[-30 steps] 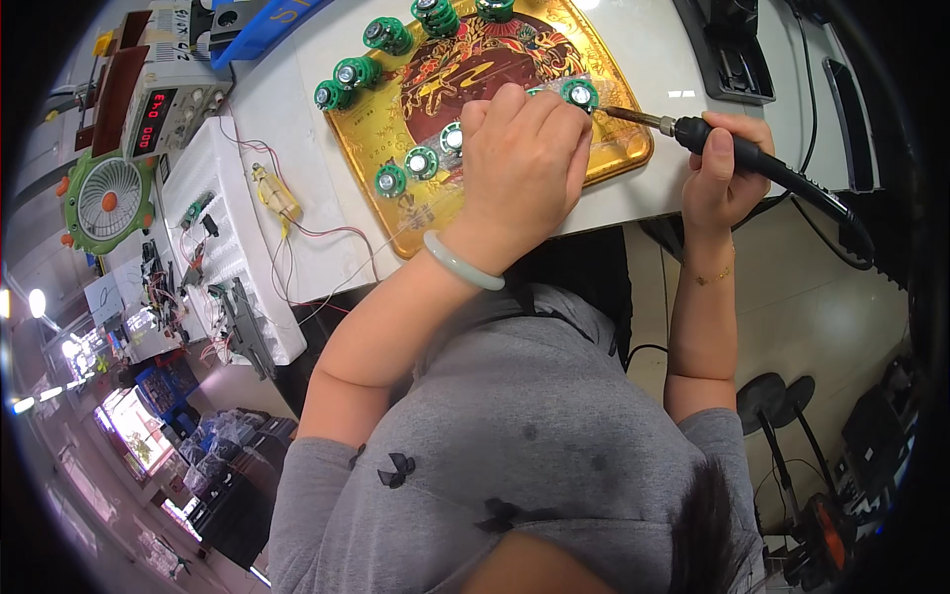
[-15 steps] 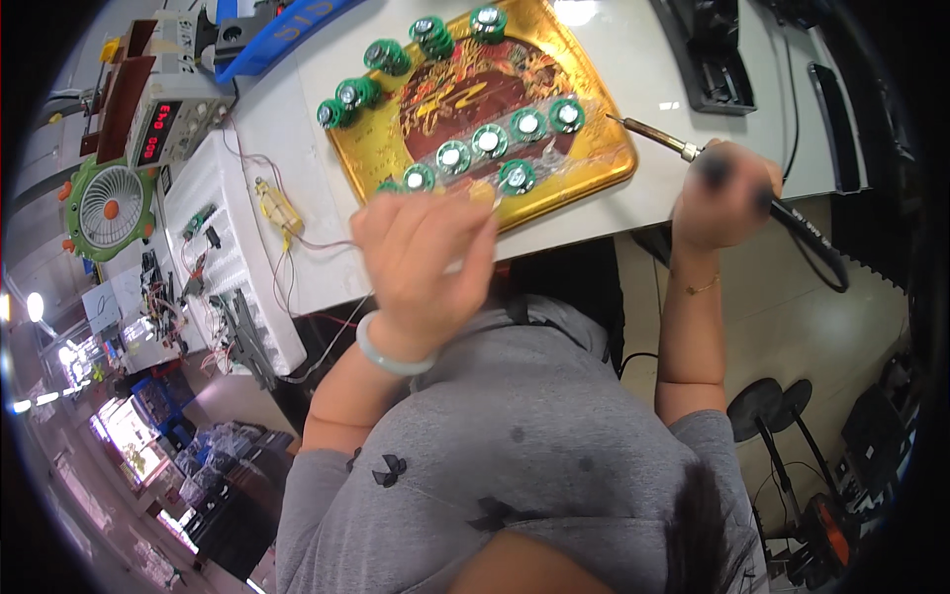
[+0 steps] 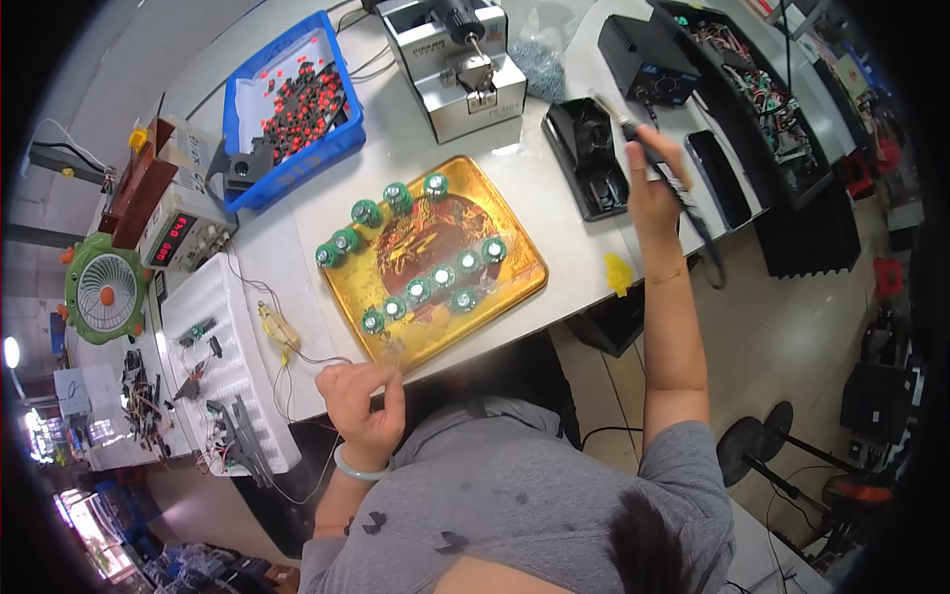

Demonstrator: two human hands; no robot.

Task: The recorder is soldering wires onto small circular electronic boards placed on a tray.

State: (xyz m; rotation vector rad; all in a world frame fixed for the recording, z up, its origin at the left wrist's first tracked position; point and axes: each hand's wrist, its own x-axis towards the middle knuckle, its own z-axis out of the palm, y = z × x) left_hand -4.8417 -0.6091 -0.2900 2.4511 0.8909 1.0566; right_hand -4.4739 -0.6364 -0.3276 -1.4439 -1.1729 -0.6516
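My right hand [image 3: 657, 188] is closed round the black handle of a soldering iron [image 3: 677, 184]. The iron's metal tip points up and away, above a black open holder [image 3: 586, 158] on the table. Near the table's front edge, my left hand [image 3: 362, 408] is curled, thumb against fingers; whatever it may pinch is hidden. It is beside the near corner of a gold tin tray [image 3: 492, 320]. Green round parts [image 3: 442, 276] with white or silvery centres stand on the tray in two slanting rows, with one part [image 3: 463, 300] apart from the near row.
Behind the tray are a blue bin [image 3: 343, 144] of black-and-red parts and a grey machine [image 3: 475, 111]. A power supply [image 3: 183, 233], green fan [image 3: 107, 289] and white foam tray [image 3: 203, 297] stand left. Right lie a phone [image 3: 718, 178] and a black box [image 3: 648, 59].
My right hand has carried the soldering iron away from the tray, toward the black holder. My left hand has drawn back from the green parts toward the table's edge. The view has shifted.
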